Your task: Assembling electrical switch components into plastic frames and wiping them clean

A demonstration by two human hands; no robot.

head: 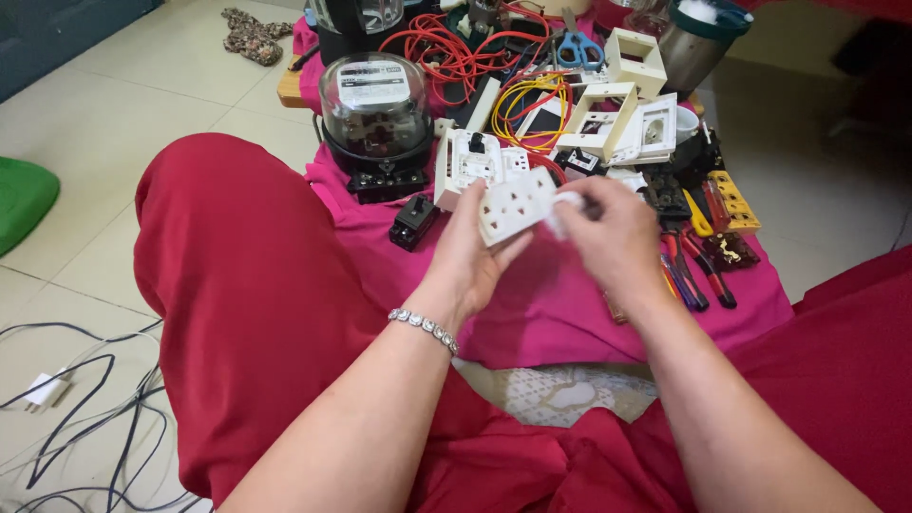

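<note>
Between both sets of fingers [494,242], at centre frame: white socket plate [513,205], gripped from both ends. Left hand [472,255] clasping lower left edge, thumb underneath; right hand [613,237] pinching right end, fingers closed over a small white piece there, too blurred to identify. Holed face turned up toward the camera, long axis running lower left to upper right, slightly tilted. Held above pink cloth [560,304], not touching it. Beaded bracelet [424,329] on left wrist; red garment [256,313] across both knees, lower frame.

Just beyond, on the cloth: white switch plate [470,161], lying flat, and small black breaker [413,221] to its left. Upper left of centre: electric meter [376,114] under clear dome, black base, rectangular white label with dark print near the top, facing the camera. Behind: tangle of red wire [446,52] and loop of yellow wire [532,104]. Upper right: open white mounting boxes [617,95], hollow, nothing visible inside; blue-handled scissors [578,47]. Top right: metal jar with green rim [698,43], contents not discernible. Right edge of cloth: pliers and screwdrivers with red handles [698,271], plus yellow block [733,201].

Far left: green cushion [21,198] on tiled floor [142,85]; lower left, dark cables and white charger [43,389].
</note>
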